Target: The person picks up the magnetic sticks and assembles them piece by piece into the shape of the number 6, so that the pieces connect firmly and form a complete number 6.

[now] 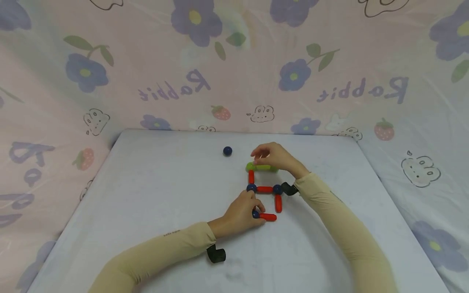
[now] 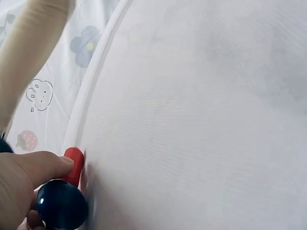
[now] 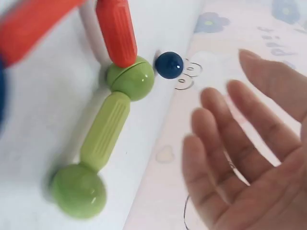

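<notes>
A joined frame of ball-and-rod pieces lies on the table. A green rod [image 3: 106, 129] links two green balls [image 3: 130, 78] at its far side, and a red rod [image 3: 117, 33] runs from one ball towards a blue ball [image 1: 251, 188]. My left hand [image 1: 239, 212] pinches a red rod [image 2: 73, 165] whose end meets a blue ball [image 2: 62, 205]; the head view shows its fingers partly hiding both. My right hand [image 3: 259, 158] hovers by the green rod, fingers relaxed and apart, holding nothing. Another red rod [image 1: 278, 203] extends from the frame's right blue ball [image 1: 277, 189].
A loose blue ball [image 1: 227, 151] sits near the table's far edge. The white table [image 1: 165, 175] is bordered by printed cloth [image 1: 238, 73] at the back and sides. A black wrist mount [image 1: 216, 254] hangs under the left sleeve; another [image 1: 289, 189] is beside the right.
</notes>
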The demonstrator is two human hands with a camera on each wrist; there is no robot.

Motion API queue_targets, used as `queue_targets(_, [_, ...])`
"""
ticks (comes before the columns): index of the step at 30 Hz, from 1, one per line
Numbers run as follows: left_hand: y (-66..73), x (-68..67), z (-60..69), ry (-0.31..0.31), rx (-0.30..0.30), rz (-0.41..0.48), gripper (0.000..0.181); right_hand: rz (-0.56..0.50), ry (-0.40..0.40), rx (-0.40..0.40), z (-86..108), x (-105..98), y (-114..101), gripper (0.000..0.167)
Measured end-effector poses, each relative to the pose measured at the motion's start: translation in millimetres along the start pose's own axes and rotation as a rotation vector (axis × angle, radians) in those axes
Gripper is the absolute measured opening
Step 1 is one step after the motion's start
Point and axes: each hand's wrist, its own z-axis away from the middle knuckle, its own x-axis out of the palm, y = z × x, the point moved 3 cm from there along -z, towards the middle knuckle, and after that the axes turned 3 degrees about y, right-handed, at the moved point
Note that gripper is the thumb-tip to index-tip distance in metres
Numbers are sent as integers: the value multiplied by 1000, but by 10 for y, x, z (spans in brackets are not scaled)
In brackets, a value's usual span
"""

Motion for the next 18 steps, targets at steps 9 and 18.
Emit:
queue_targets(9, [9, 44, 25, 28, -1, 2, 19, -24, 22, -31, -626, 106, -94, 32])
queue_targets(18, [24, 29, 51, 69, -3, 16, 19, -66, 1, 14, -973, 217, -126, 32])
